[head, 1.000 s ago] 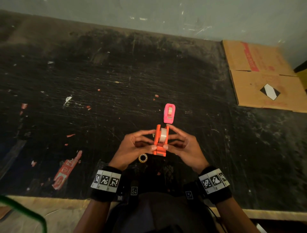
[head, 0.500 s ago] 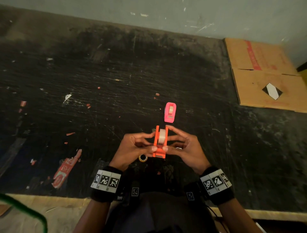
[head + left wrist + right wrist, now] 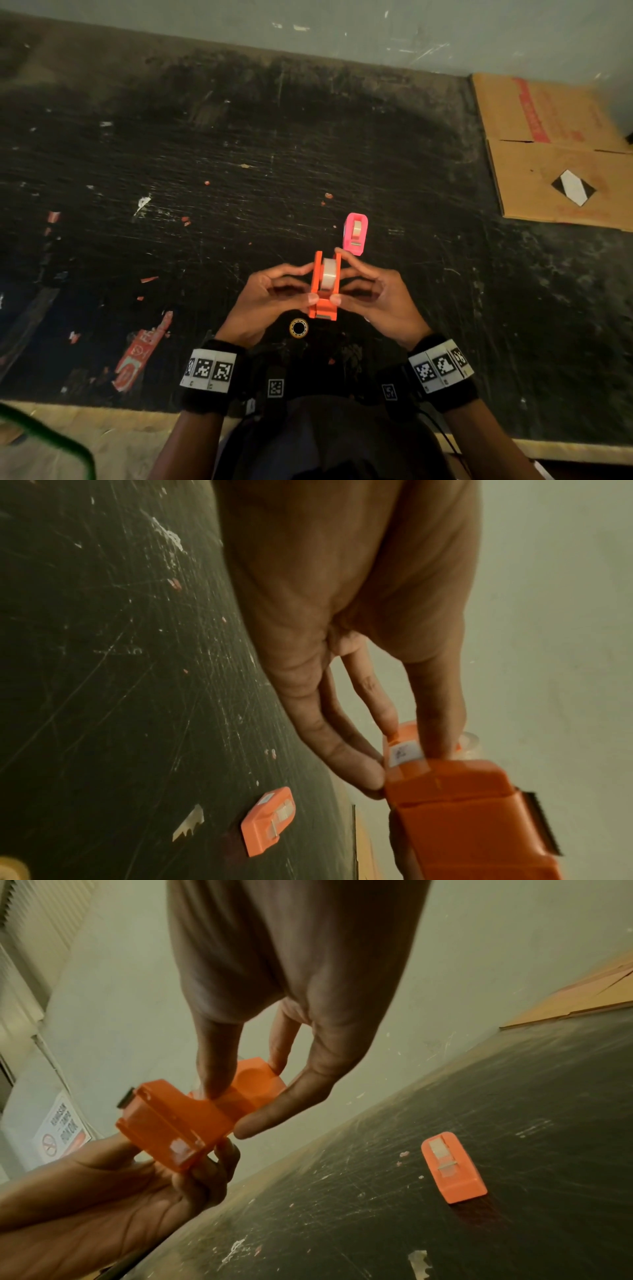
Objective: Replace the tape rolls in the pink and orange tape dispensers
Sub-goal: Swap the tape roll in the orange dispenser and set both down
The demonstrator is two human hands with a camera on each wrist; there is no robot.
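Observation:
Above the dark table I hold the orange tape dispenser [image 3: 323, 287] between both hands, a clear tape roll [image 3: 329, 274] seated in it. My left hand [image 3: 270, 301] pinches its left side with thumb and fingertips; my right hand [image 3: 376, 298] pinches the right side. The wrist views show the orange dispenser [image 3: 455, 804] [image 3: 192, 1118] gripped from both sides, its serrated cutter [image 3: 537, 823] at the near end. The pink dispenser [image 3: 355, 233] [image 3: 452, 1169] [image 3: 268, 821] lies on the table just beyond, with tape in it. An empty tape core [image 3: 298, 328] lies on the table below my hands.
A flattened cardboard box [image 3: 561, 154] lies at the table's far right. Red label scraps [image 3: 137, 353] and paper bits [image 3: 142, 204] are stuck on the scratched black tabletop [image 3: 239, 137]. A pale wall runs along the far edge. A green curved bar [image 3: 51, 438] shows at bottom left.
Both hands hold the orange dispenser in almost the same place; the grip has shifted only slightly. The pink dispenser and the core have not moved.

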